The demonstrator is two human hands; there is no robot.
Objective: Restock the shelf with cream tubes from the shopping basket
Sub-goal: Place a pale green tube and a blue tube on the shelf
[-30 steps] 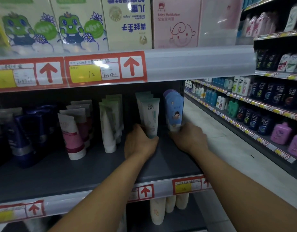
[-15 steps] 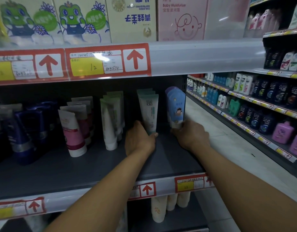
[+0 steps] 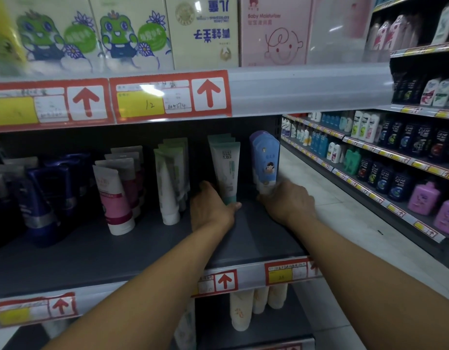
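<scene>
Gripping green-capped tube (image 3: 226, 170) base: left hand (image 3: 210, 208) | right hand (image 3: 289, 205) grips blue tube (image 3: 266, 162) | shelf (image 3: 117, 253)

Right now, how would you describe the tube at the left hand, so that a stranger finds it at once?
Look at the dark middle shelf, under the red arrow labels. The left hand grips the base of a pale tube that stands cap-down. Only it has a teal cap, between white-green tubes and blue cartoon tubes.
</scene>
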